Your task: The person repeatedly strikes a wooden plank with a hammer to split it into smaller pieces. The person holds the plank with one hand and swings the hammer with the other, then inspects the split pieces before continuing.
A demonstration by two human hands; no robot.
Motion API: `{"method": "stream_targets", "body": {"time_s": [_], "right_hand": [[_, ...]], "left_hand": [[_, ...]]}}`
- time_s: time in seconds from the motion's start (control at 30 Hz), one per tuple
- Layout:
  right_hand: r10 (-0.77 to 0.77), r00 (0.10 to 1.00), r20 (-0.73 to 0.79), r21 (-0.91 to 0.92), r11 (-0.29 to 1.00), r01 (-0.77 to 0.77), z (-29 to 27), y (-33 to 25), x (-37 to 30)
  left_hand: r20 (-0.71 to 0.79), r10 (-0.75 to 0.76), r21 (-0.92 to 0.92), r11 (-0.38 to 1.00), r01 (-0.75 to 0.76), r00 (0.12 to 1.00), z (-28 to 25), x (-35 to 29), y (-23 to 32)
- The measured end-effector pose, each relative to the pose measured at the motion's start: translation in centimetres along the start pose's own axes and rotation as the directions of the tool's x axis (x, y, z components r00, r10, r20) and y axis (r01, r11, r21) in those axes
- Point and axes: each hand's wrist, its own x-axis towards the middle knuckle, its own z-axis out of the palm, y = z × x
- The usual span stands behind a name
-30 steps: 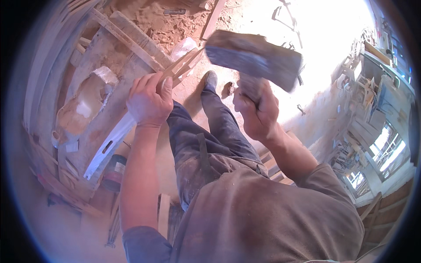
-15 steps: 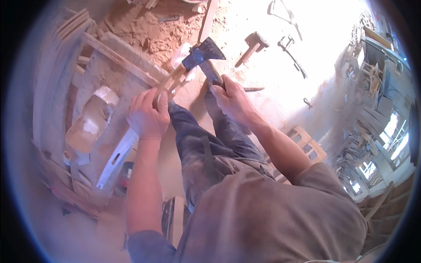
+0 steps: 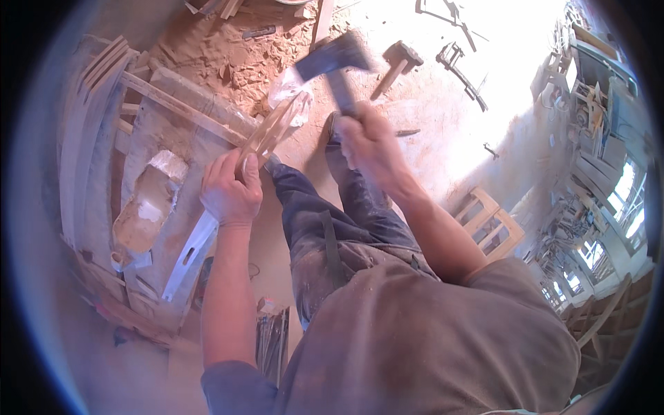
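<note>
My right hand (image 3: pixel 373 142) is closed around the handle of a hatchet (image 3: pixel 337 57). Its dark head is raised above the floor and blurred by motion. My left hand (image 3: pixel 232 188) grips a light-coloured strip of wood (image 3: pixel 275 128), which slants up and to the right past my fingers toward a crumpled clear plastic bag (image 3: pixel 289 86). Below that hand a pale slotted length (image 3: pixel 188 254) sticks out roughly in line with the strip; I cannot tell whether both are one piece. Hatchet and wood are apart.
A wooden-handled hammer (image 3: pixel 395 72) and a metal clamp (image 3: pixel 462 77) lie on the floor ahead. Wood chips (image 3: pixel 238 72) are heaped at upper left. Beside my left arm are a rough trough-like block (image 3: pixel 151 200) and timber beams (image 3: pixel 183 111). A small wooden frame (image 3: pixel 491 225) stands right.
The hatchet has lifted up and away from the wood strip, its head swung higher and now blurred. My right hand rose slightly with it. My left hand keeps its grip in nearly the same place.
</note>
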Motion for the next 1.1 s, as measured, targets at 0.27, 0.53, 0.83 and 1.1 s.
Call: {"method": "stream_targets", "body": {"time_s": [0.27,0.53,0.83,1.1], "right_hand": [[0.024,0.998,0.057,-0.296,0.955,-0.006,1.3,2.6,1.8],[-0.345,0.850,-0.399,0.439,0.742,0.507,-0.9,-0.5,-1.5],[0.039,0.999,-0.024,-0.208,0.977,-0.043,1.6,1.1,0.6],[0.022,0.999,0.046,-0.290,0.957,-0.008,2.2,3.0,0.6]], "left_hand": [[-0.018,0.050,0.003,0.999,-0.050,0.999,0.0,0.3,-0.1],[-0.024,0.034,-0.014,0.999,-0.035,0.999,-0.4,0.4,0.0],[-0.004,0.030,-0.011,0.999,-0.030,1.000,-0.4,0.1,-0.4],[-0.027,0.015,-0.021,1.000,-0.016,1.000,-0.4,0.3,-0.2]]}}
